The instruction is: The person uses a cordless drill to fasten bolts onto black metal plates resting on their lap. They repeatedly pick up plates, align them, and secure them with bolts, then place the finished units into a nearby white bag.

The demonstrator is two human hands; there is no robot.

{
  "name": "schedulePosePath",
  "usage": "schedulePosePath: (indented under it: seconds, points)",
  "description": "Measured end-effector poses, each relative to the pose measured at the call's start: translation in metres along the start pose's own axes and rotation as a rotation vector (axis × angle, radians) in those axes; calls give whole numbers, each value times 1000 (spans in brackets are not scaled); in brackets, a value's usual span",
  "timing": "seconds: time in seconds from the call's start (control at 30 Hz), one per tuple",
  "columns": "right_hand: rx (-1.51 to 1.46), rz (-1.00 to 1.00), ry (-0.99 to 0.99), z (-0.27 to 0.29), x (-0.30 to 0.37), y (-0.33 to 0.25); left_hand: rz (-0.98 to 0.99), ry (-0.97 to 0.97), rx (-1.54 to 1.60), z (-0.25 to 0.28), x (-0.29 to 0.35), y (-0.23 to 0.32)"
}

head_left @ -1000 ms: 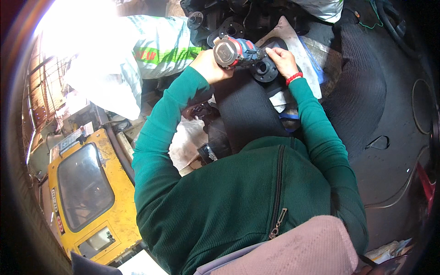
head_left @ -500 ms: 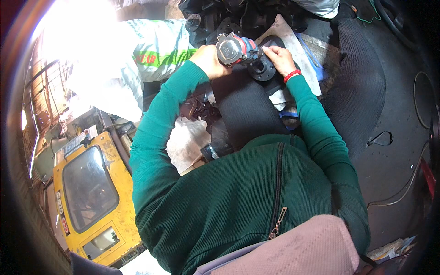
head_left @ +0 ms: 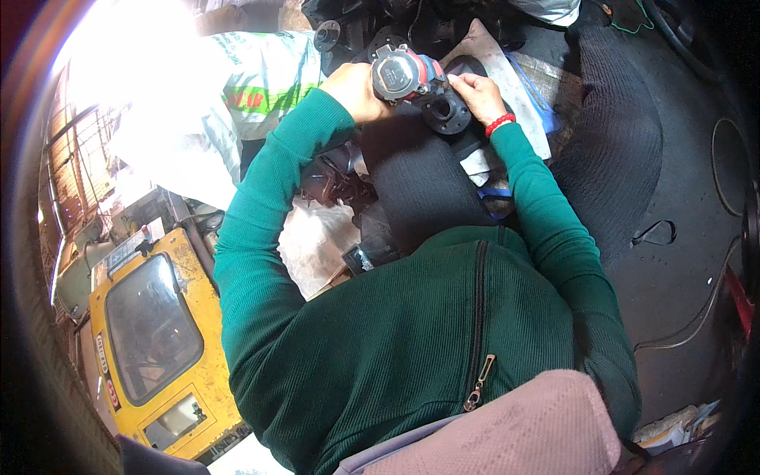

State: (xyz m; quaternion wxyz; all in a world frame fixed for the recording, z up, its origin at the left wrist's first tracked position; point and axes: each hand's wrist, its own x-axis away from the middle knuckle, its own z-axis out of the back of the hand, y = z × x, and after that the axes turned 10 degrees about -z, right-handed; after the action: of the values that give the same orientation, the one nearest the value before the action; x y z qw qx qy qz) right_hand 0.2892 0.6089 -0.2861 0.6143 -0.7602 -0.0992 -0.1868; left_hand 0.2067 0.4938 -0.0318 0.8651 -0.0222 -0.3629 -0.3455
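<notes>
My left hand [head_left: 356, 92] is wrapped round a red and blue cordless drill [head_left: 400, 73], its round grey end facing up. Just right of the drill sits a black flanged part [head_left: 446, 115] with a hole in its raised centre and small holes round its rim. My right hand [head_left: 481, 98], a red bead bracelet at its wrist, is closed by the drill's front, its fingertips pinched above the flange. What lies between those fingertips is too small to tell. Under the flange is my dark-clothed leg [head_left: 423, 174].
More black flanged parts [head_left: 327, 36] lie in a dark heap at the top. A white and green plastic bag [head_left: 273, 75] stands at the left, above a yellow machine panel [head_left: 198, 317] with a window. A pale sheet [head_left: 518, 103] lies right of my hand; a cable [head_left: 704, 317] runs over the floor.
Both hands, the drill and the flanged part have shifted slightly left and up in view. The grip on the drill is the same.
</notes>
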Motion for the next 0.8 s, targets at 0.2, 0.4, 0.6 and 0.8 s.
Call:
schedulePosePath:
  seconds: [0.2,0.4,0.6,0.8]
  points:
    - [18,-19,-1,0,-1,1,5,12,-10,-1,0,1]
    - [14,6,9,0,0,0,-74,-51,-121,5,-2,7]
    - [-1,9,20,-1,-7,10,-180,-96,-414,5,-8,28]
    - [-48,17,18,-3,-2,4,-105,-202,-467,20,-18,40]
